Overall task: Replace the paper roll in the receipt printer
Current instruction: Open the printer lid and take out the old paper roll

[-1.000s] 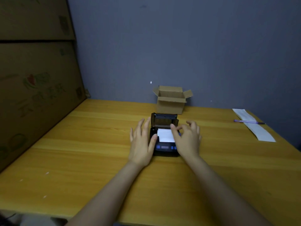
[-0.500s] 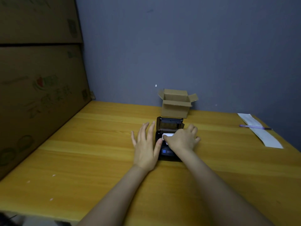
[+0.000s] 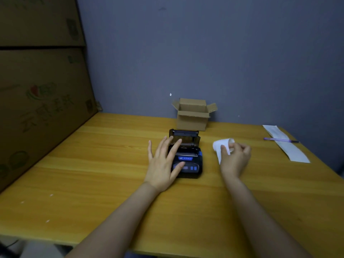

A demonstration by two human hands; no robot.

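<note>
Left hand (image 3: pixel 163 164) lies spread and flat against the left side of the receipt printer (image 3: pixel 188 161), its thumb resting on the blue-lit front panel and its fingers reaching up beside the raised lid. Right hand (image 3: pixel 235 157), just right of the printer, pinches the paper roll (image 3: pixel 222 146) between thumb and fingers, a loose tail of paper hanging down beside the palm. Both rest over the wooden bench (image 3: pixel 111 183). Beyond the printer, an open cardboard box (image 3: pixel 192 118) stands against the wall. Well right of the printer, a purple pen (image 3: pixel 280 140) lies across a paper strip (image 3: pixel 290 149).
</note>
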